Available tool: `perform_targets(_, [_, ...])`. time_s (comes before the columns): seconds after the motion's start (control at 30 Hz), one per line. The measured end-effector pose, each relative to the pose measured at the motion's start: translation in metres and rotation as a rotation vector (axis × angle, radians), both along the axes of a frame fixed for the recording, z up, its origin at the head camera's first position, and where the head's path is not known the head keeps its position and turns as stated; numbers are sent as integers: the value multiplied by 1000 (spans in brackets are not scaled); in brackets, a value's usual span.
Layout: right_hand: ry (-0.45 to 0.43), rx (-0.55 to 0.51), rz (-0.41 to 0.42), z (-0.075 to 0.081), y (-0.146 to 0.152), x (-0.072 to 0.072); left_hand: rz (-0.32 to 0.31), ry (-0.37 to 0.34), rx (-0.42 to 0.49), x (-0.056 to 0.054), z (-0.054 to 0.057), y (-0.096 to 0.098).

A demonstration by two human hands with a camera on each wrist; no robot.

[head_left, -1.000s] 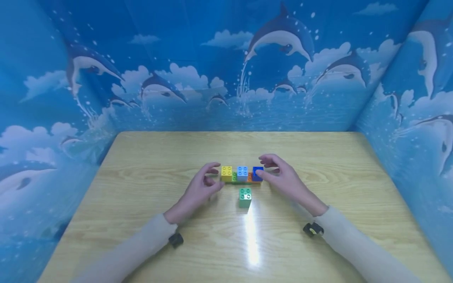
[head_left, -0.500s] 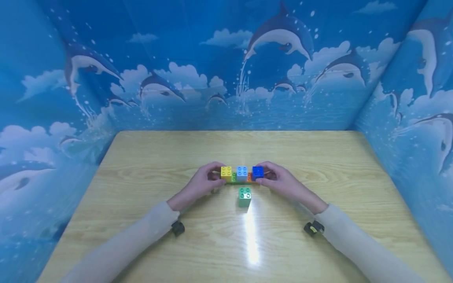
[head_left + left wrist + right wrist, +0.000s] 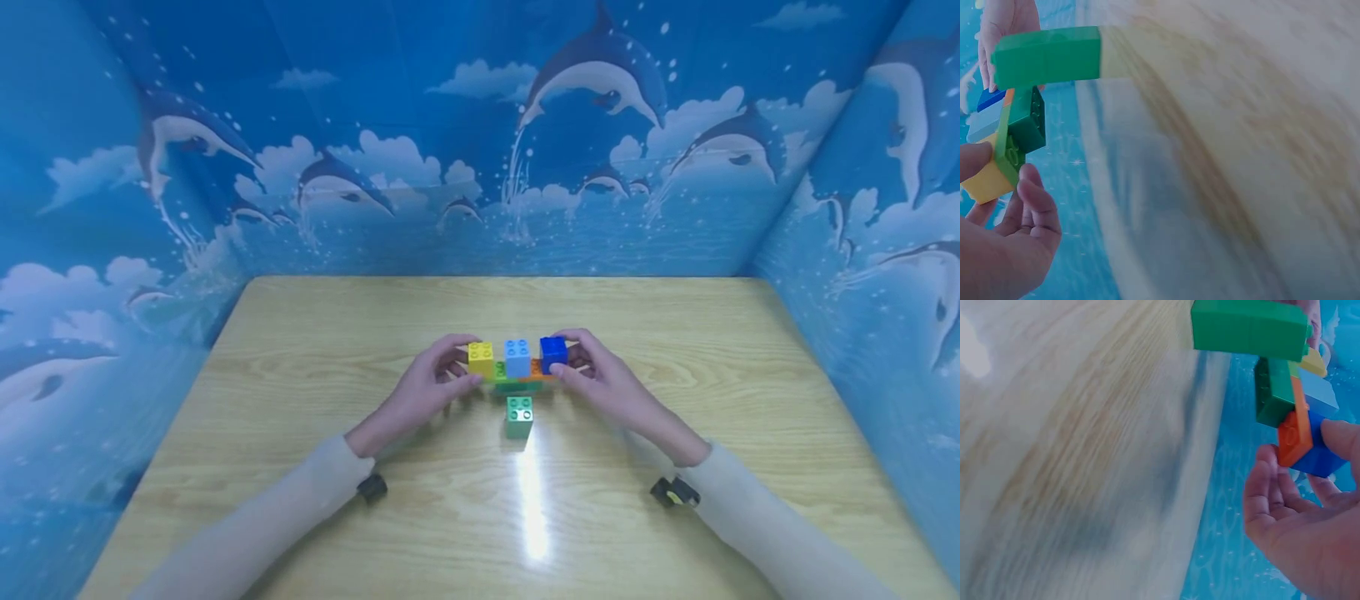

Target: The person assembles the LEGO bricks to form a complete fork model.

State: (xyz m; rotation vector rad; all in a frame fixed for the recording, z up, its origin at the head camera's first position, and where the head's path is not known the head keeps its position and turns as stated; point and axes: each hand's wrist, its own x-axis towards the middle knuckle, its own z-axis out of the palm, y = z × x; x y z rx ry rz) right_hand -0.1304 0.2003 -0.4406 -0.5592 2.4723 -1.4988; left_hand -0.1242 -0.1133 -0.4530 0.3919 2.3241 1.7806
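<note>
My left hand pinches the left end of a toy brick assembly, at its yellow brick. At the other end my right hand grips the dark blue brick between thumb and fingers. A light blue brick sits between those two on top. Under them run a lime green piece and an orange piece, with a dark green brick beneath at the middle. The assembly is raised off the table. Closer to the person, a separate tall green block stands upright.
The wooden table is bordered at the back and sides by a blue curtain printed with dolphins. Light glares off the tabletop in front of the green block. Both sleeves carry a small dark device near the wrist.
Both hands have closed on the ends of the brick assembly, then lifted it, the right end slightly more. The separate green block has stayed in place.
</note>
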Motion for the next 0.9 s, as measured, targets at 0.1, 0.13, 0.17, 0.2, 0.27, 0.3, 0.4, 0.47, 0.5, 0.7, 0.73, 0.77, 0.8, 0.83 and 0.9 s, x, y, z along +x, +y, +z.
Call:
perform_targets(0.1, [74, -5, 5, 6, 0, 7, 6, 51, 25, 6, 7, 0])
perform_targets(0.13, [99, -7, 7, 7, 0, 10, 10, 63, 31, 8, 10, 0])
perform_targets(0.17, [123, -8, 8, 8, 0, 12, 16, 74, 34, 10, 11, 0])
perform_targets(0.2, [144, -11, 11, 9, 1, 14, 21, 84, 35, 12, 13, 0])
perform_targets(0.27, [178, -15, 16, 10, 3, 19, 29, 104, 33, 16, 15, 1])
perform_targets(0.3, [194, -18, 18, 11, 3, 22, 30, 115, 34, 18, 16, 1])
perform_targets(0.4, [219, -19, 15, 13, 6, 28, 28, 143, 34, 23, 18, 1])
perform_targets(0.47, [228, -16, 13, 14, 7, 31, 25, 159, 33, 26, 19, 2])
perform_targets(0.5, [233, -15, 12, 14, 7, 32, 22, 166, 33, 28, 20, 2])
perform_targets(0.7, [247, -19, 2, 13, 9, 39, 18, 176, 17, 33, 19, 2])
perform_targets(0.73, [249, -20, 1, 13, 9, 40, 18, 178, 15, 33, 18, 2])
perform_targets(0.77, [253, -23, 1, 13, 9, 40, 19, 180, 12, 34, 18, 2])
perform_targets(0.8, [256, -24, 1, 12, 9, 41, 19, 182, 12, 35, 18, 2])
perform_targets(0.83, [257, -25, 0, 12, 9, 41, 19, 183, 11, 35, 17, 2])
perform_targets(0.9, [255, -27, -1, 12, 8, 42, 16, 189, 14, 36, 17, 1])
